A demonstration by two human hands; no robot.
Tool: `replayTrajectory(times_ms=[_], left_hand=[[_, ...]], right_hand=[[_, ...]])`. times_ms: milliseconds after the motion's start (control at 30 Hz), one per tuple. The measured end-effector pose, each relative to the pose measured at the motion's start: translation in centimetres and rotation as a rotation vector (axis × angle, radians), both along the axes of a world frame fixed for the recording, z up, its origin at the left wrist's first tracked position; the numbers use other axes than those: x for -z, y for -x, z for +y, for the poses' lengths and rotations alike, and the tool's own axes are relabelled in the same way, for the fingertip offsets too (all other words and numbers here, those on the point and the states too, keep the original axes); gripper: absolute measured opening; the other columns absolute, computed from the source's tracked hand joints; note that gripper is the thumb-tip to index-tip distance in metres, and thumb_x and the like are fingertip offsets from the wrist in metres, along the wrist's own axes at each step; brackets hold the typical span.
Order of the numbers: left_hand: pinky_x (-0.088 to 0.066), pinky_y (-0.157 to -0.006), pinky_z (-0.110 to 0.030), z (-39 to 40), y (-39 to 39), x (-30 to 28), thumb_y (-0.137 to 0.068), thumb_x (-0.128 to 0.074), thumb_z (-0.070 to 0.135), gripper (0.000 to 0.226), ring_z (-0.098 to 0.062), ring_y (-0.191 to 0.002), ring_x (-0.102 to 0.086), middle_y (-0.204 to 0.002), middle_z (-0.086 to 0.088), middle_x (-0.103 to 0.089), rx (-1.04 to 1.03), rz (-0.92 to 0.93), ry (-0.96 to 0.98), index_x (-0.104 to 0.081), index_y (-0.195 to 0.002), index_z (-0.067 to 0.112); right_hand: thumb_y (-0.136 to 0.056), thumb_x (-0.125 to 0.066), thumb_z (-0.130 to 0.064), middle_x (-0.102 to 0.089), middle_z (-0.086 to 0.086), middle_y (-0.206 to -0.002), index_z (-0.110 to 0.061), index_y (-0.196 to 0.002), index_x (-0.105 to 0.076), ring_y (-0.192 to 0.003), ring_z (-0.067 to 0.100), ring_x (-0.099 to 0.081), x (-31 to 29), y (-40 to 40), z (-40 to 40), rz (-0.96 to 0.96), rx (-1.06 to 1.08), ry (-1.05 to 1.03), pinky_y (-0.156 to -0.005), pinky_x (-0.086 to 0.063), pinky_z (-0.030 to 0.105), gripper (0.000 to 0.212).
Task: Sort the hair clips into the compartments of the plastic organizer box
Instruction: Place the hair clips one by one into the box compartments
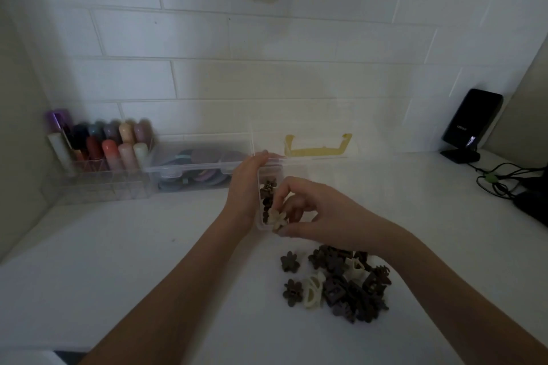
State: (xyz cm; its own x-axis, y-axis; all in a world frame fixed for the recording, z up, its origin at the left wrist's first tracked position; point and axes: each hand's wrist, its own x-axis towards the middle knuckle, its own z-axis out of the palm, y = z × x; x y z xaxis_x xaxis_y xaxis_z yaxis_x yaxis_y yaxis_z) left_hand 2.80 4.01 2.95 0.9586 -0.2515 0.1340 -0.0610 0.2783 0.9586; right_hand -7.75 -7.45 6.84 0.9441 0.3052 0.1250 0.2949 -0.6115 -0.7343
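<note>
From the head camera, your left hand (247, 187) lies flat along the left wall of the clear organizer box (296, 163), fingers straight, fingertips up at its far left corner. Your right hand (314, 210) is curled, pinching a cream flower clip (277, 219) between thumb and fingers just over the box's near left compartment, where several brown clips (267, 190) already lie. The box's lid (317, 133) stands open against the tiled wall (267, 38), with a yellow handle (317, 147) on it.

On the white counter (118, 246), near you and under your right forearm, sits a loose pile of clips (344, 281), brown, purple and cream. To the left stand a rack of bottles (100, 145) and a clear case (195, 166). A black device (471, 124) stands at far right.
</note>
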Motion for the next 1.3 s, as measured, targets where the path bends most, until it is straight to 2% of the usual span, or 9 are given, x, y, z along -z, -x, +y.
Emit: replayTrajectory(times_ms=[133, 300, 533, 667, 833, 967, 1100, 1200, 1300], left_hand=[[-0.041, -0.097, -0.049, 0.0, -0.2, 0.2, -0.061, -0.057, 0.054, 0.033, -0.026, -0.094, -0.059, -0.092, -0.005, -0.065, 0.015, 0.003, 0.007, -0.073, -0.073, 0.027], [-0.043, -0.098, -0.056, 0.0, -0.4, 0.6, -0.063, -0.058, 0.055, 0.050, -0.036, -0.108, -0.060, -0.107, -0.014, -0.067, 0.000, 0.067, 0.007, -0.071, -0.093, 0.017], [-0.044, -0.097, -0.052, 0.1, 0.2, 0.1, -0.075, -0.050, 0.045, 0.034, -0.034, -0.103, -0.062, -0.103, -0.017, -0.068, -0.015, 0.027, -0.005, -0.071, -0.086, 0.020], [-0.046, -0.079, -0.040, 0.2, 0.2, 0.2, -0.092, -0.040, 0.033, 0.035, -0.025, -0.082, -0.061, -0.084, -0.011, -0.066, 0.024, -0.010, 0.042, -0.069, -0.079, 0.017], [-0.045, -0.060, -0.028, 0.1, 0.3, 0.2, -0.092, -0.039, 0.028, 0.037, -0.019, -0.069, -0.056, -0.073, -0.006, -0.061, 0.051, 0.003, 0.104, -0.069, -0.074, 0.017], [-0.047, -0.060, -0.024, 0.0, 0.2, 0.2, -0.094, -0.038, 0.026, 0.036, -0.015, -0.071, -0.061, -0.072, -0.001, -0.065, 0.054, 0.023, 0.119, -0.067, -0.076, 0.016], [-0.046, -0.052, -0.020, 0.1, 0.2, 0.2, -0.094, -0.039, 0.027, 0.033, -0.012, -0.064, -0.060, -0.070, 0.000, -0.064, 0.060, 0.041, 0.102, -0.065, -0.080, 0.014], [-0.046, -0.064, -0.028, 0.2, 0.2, 0.2, -0.093, -0.040, 0.030, 0.035, -0.019, -0.073, -0.059, -0.078, -0.006, -0.064, 0.068, 0.039, 0.105, -0.068, -0.077, 0.016], [-0.044, -0.067, -0.032, 0.1, 0.1, 0.3, -0.091, -0.040, 0.031, 0.037, -0.020, -0.071, -0.058, -0.074, -0.004, -0.064, 0.066, 0.048, 0.103, -0.070, -0.071, 0.019]], right_hand=[[-0.077, -0.075, -0.012, -0.065, -0.014, -0.077, -0.020, -0.091, -0.057, -0.076, 0.016, -0.062, 0.1, -0.2, -0.1, -0.083, 0.044, -0.073, -0.062, -0.046, 0.012, 0.025], [-0.075, -0.077, -0.012, -0.067, -0.011, -0.090, -0.017, -0.090, -0.067, -0.076, 0.006, -0.061, 0.2, -0.5, -0.4, -0.195, 0.114, -0.109, -0.062, -0.045, 0.011, 0.019], [-0.075, -0.076, -0.021, -0.070, -0.009, -0.085, -0.028, -0.094, -0.059, -0.067, 0.004, -0.060, 0.5, -0.9, -1.3, -0.296, 0.336, -0.248, -0.063, -0.046, 0.012, 0.027], [-0.078, -0.073, -0.011, -0.064, -0.014, -0.089, -0.023, -0.088, -0.058, -0.071, 0.006, -0.060, 1.2, -0.8, -0.2, -0.421, 0.303, -0.137, -0.055, -0.039, 0.010, 0.022], [-0.083, -0.066, -0.015, -0.061, -0.010, -0.086, -0.025, -0.096, -0.061, -0.085, 0.005, -0.049, 3.3, -1.1, 1.4, -0.593, 0.312, 0.225, -0.064, -0.044, 0.023, 0.017], [-0.078, -0.068, -0.009, -0.066, -0.001, -0.114, -0.017, -0.098, -0.072, -0.099, 0.012, -0.043, 4.4, -2.2, 1.5, -0.722, 0.303, 0.288, -0.085, -0.039, 0.020, 0.022], [-0.081, -0.063, -0.001, -0.061, 0.001, -0.123, -0.014, -0.112, -0.068, -0.104, 0.015, -0.046, 4.2, -2.2, 1.2, -0.720, 0.250, 0.321, -0.091, -0.041, 0.023, 0.034], [-0.081, -0.054, 0.001, -0.065, 0.000, -0.106, -0.014, -0.097, -0.072, -0.095, 0.013, -0.049, 3.6, -1.8, 0.6, -0.746, 0.251, 0.246, -0.083, -0.040, 0.020, 0.029], [-0.077, -0.046, -0.012, -0.063, 0.001, -0.097, -0.019, -0.080, -0.076, -0.083, 0.016, -0.049, 3.6, -1.1, 0.2, -0.717, 0.206, 0.351, -0.070, -0.044, 0.030, 0.031]])
